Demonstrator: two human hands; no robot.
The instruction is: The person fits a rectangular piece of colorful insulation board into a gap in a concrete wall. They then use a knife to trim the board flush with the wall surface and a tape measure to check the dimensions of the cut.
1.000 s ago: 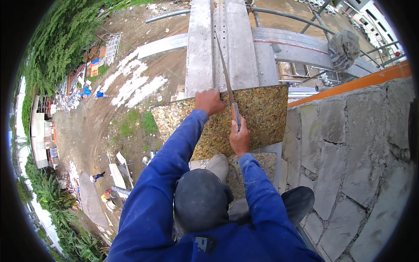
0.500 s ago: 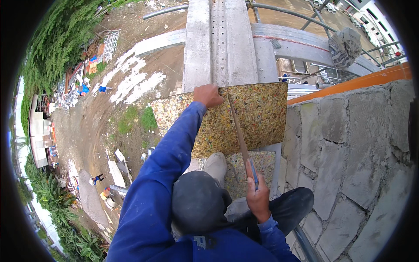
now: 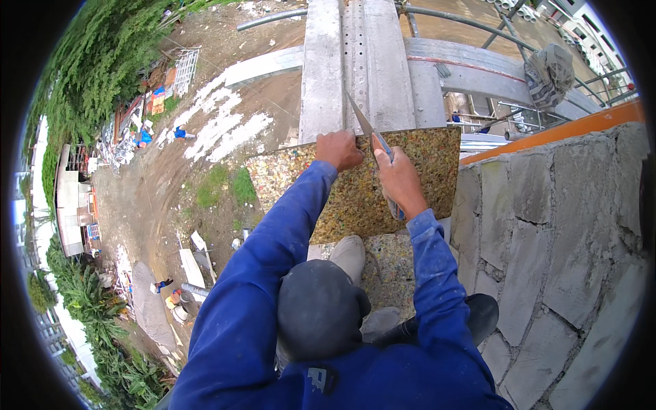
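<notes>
A multicoloured speckled board point(image 3: 424, 171) lies across my front, its far edge over the grey scaffold planks point(image 3: 389, 75). My left hand point(image 3: 339, 150) is closed over that far edge, fingers curled and thumb toward the saw. My right hand point(image 3: 400, 181) grips the handle of a handsaw point(image 3: 361, 117), just right of my left hand. The saw's tapered blade reaches past the board's far edge, its tip over the planks. Part of the handle is hidden by my fingers. Below the board, a second speckled piece point(image 3: 389, 263) lies by my light-coloured shoe point(image 3: 348, 254).
A rough block wall point(image 3: 547, 239) rises close on my right, topped by an orange strip point(image 3: 560, 130). Scaffold tubes point(image 3: 465, 24) cross at the far side, near a bundled grey bag point(image 3: 550, 75). On the left is a drop to the dirt ground point(image 3: 143, 198), with people far below.
My right hand has pushed the saw forward, away from me, so the blade now sticks out beyond the board's far edge. My left hand keeps its hold on the board.
</notes>
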